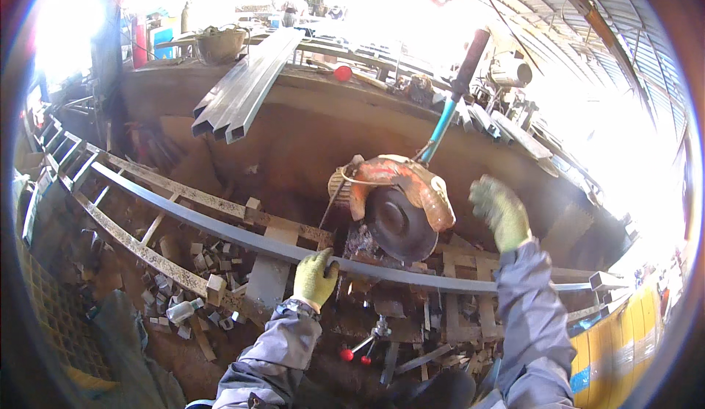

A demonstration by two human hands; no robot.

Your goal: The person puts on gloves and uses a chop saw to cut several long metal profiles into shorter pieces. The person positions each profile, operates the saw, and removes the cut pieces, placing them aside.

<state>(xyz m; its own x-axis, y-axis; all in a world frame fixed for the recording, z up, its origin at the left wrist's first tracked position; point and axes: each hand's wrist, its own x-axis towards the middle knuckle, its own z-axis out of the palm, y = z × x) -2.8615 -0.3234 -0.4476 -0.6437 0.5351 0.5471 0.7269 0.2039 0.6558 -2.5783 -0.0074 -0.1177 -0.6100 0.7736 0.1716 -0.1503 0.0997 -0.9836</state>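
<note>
My left hand point(314, 278), in a yellow-green work glove, is closed over a long grey square metal tube point(242, 239) that runs across the view. Just right of it stands a cut-off saw point(400, 222) with a dark disc and a worn orange guard point(389, 170). The disc's lower edge is close above the tube; I cannot tell whether they touch. From the guard, a teal handle point(440, 130) with a dark grip slants upward. My right hand point(501, 214), gloved alike, is raised right of the saw, fingers apart and loosely bent, holding nothing.
A clamp lever with red knobs point(374, 339) sits below the tube. Ladder-like metal frames point(147, 244) support it, with cut tube pieces point(158, 299) scattered beneath. Several silver tubes point(253, 78) overhang the bench behind, near a metal bowl point(220, 45). Yellow material point(613, 343) stands at lower right.
</note>
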